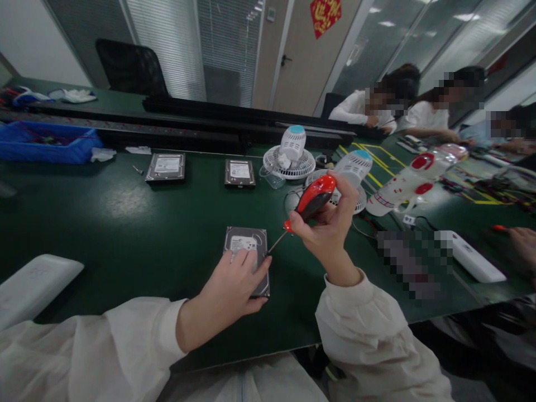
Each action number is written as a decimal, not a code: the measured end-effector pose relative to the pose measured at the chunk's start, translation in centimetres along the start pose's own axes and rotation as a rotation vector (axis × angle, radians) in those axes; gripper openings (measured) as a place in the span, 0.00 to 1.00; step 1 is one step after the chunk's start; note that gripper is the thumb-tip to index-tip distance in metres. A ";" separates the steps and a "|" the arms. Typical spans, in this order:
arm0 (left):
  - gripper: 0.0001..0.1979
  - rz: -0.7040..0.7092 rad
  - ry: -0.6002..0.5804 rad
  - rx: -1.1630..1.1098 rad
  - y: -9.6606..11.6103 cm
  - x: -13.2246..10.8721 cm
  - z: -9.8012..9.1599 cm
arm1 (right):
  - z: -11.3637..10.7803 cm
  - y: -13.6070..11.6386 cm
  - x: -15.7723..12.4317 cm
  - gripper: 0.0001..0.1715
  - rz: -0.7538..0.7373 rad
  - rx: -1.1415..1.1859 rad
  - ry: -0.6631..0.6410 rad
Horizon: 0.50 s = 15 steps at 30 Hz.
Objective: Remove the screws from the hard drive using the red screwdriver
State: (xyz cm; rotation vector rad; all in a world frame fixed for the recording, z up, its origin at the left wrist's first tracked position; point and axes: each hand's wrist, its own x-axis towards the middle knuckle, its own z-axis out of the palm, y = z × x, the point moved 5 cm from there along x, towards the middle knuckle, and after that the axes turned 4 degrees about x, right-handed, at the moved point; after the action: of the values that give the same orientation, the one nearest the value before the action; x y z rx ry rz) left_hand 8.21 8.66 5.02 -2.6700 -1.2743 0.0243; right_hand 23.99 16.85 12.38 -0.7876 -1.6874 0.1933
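Observation:
A hard drive [245,234] lies label up on the green table in front of me. My left hand [228,282] is closed over it, with fingers across the label and the thumb at the near edge. My right hand [329,229] grips a screwdriver [315,198] by its red and black handle. The screwdriver slants down to the left, its tip at the drive's right edge beside my left index finger. Whether the tip sits in a screw is too small to tell. Two more hard drives, one at the left [166,167] and one in the middle [239,172], lie farther back.
White fans [293,153] stand beyond my right hand, near a white and red bottle [414,178]. A blue bin [48,142] is at the far left. White devices lie at the left [39,285] and right [471,257]. Several people work at the right.

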 end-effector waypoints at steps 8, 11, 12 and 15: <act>0.37 0.004 0.018 -0.004 -0.1 0.1 -0.2 | 0.1 -0.1 0.0 0.39 -0.042 0.022 -0.001; 0.38 0.010 0.010 -0.005 -0.1 0.1 -0.2 | 0.1 -0.1 0.0 0.39 -0.022 -0.011 -0.027; 0.38 0.011 0.008 -0.004 -0.1 0.1 -0.2 | 0.2 -0.2 0.1 0.39 -0.014 -0.013 -0.041; 0.38 0.013 0.010 0.003 -0.1 0.2 -0.3 | 0.2 -0.5 0.4 0.39 0.005 0.003 -0.086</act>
State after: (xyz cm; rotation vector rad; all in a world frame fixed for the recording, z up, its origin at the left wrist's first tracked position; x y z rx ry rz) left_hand 8.27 8.83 5.40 -2.6730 -1.2528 0.0153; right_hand 23.60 16.74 12.94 -0.7912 -1.7658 0.2362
